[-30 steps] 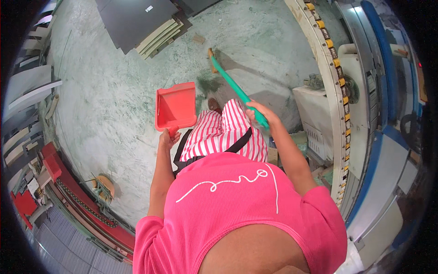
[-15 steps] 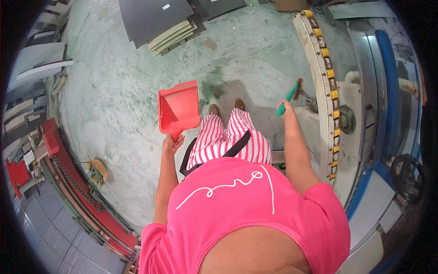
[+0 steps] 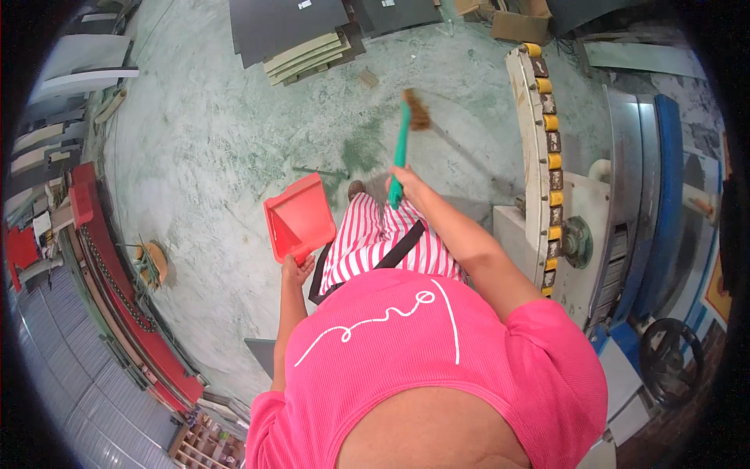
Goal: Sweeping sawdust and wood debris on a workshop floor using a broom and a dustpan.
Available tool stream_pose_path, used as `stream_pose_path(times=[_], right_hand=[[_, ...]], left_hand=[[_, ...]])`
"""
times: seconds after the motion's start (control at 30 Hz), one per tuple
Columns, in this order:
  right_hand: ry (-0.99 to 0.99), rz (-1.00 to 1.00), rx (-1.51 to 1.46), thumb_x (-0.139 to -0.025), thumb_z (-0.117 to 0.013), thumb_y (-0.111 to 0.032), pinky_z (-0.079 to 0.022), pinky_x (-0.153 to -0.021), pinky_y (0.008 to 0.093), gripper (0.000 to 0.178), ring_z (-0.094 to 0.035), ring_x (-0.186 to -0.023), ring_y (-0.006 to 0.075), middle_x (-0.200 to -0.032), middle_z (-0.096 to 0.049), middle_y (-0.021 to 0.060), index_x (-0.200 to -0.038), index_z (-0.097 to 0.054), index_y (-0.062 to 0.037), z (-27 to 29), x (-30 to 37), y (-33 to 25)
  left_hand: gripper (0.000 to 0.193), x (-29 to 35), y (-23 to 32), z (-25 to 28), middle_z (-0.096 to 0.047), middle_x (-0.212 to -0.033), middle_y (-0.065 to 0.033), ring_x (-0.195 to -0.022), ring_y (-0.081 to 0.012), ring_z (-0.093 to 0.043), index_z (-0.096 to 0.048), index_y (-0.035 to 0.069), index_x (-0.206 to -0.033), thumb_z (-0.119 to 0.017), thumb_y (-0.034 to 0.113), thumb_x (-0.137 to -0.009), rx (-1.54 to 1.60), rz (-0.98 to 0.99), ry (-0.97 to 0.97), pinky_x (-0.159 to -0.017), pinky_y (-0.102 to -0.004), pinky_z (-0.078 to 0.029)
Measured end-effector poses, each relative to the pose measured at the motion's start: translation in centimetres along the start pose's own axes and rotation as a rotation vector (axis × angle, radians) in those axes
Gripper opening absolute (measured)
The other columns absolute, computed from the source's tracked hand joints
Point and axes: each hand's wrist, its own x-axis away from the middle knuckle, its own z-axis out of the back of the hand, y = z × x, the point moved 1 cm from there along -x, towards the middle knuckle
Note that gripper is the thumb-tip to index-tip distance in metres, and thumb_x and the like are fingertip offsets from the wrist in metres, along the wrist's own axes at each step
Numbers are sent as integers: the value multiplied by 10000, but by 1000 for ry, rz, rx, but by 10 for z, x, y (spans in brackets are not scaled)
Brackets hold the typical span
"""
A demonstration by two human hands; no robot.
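My left hand (image 3: pixel 297 270) is closed round the handle of a red dustpan (image 3: pixel 306 217), held off to the left of my legs with its wide mouth pointing away from me. In front of my right thigh, my right hand (image 3: pixel 405 179) grips the green handle of a hand brush (image 3: pixel 401 141). The brush is raised nearly upright in the picture, its brown bristles (image 3: pixel 418 111) facing right, apart from the dustpan. Whether the bristles touch the floor, I cannot tell.
A machine arm with yellow rollers (image 3: pixel 551 160) stands on the right, a black handwheel (image 3: pixel 672 361) nearer me. Dark sheets on stacked boards (image 3: pixel 308 59) lie ahead. A small block (image 3: pixel 369 77) sits on the green-stained floor (image 3: pixel 211 141). Red metalwork (image 3: pixel 125 266) lines the left.
My right hand has swung the brush leftward from beside the machine to in front of my legs. The dustpan has dropped slightly lower in the view and tilted, still in my left hand.
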Motion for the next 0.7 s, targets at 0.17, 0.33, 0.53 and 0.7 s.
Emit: stream_pose_path(times=[0.17,0.33,0.53,0.7], right_hand=[[-366,-126,23,-733,-474,-136,-369,-345,221,189,-394,-382,107,-508,-383,36,-785,-306,-68,1,42,-23],[-576,-421,-296,-739,-484,-173,-360,-389,170,187,-413,-436,74,-563,-402,19,-770,-326,-79,35,97,-47],[-328,-90,-232,-728,-498,-164,-363,-381,174,198,-408,-432,79,-555,-395,29,-761,-321,-80,78,123,-50],[32,65,-318,-710,-493,-152,-371,-361,249,173,-425,-428,149,-545,-407,55,-752,-338,-88,138,42,-55]], left_hand=[[363,-1,-12,-10,-512,-796,-165,-762,-272,-532,-419,-24,-946,-305,258,-747,96,27,54,-708,-372,-411],[369,0,-5,-17,-515,-779,-160,-749,-262,-536,-424,-27,-928,-317,282,-757,133,3,14,-680,-353,-429],[401,1,9,-23,-512,-814,-163,-775,-265,-530,-428,-30,-944,-310,312,-771,75,-36,-34,-704,-351,-421],[398,-15,16,-17,-513,-820,-163,-784,-265,-529,-427,-24,-950,-299,309,-774,89,12,-60,-709,-357,-417]])
